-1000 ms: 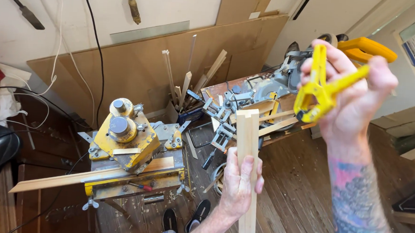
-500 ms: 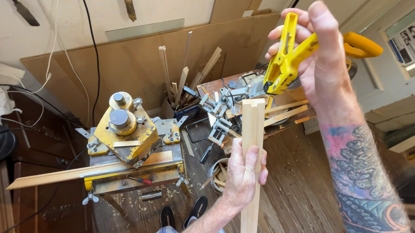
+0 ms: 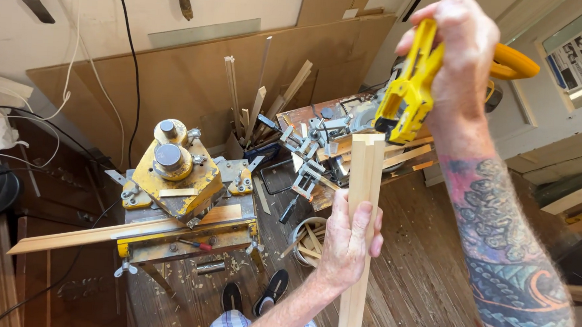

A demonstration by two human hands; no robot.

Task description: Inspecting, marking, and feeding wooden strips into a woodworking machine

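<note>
My left hand is wrapped tight around the pale wooden moulding strips, holding them upright in front of me, top ends just under the tool. My right hand is up high, fingers clenched round a yellow spring clamp, its jaws hovering right at the top of the strips; whether they bite the wood I can't tell. Below, the yellow mitre machine sits on its stand with a long strip lying across it. A bucket of offcuts stands by my shoes.
</note>
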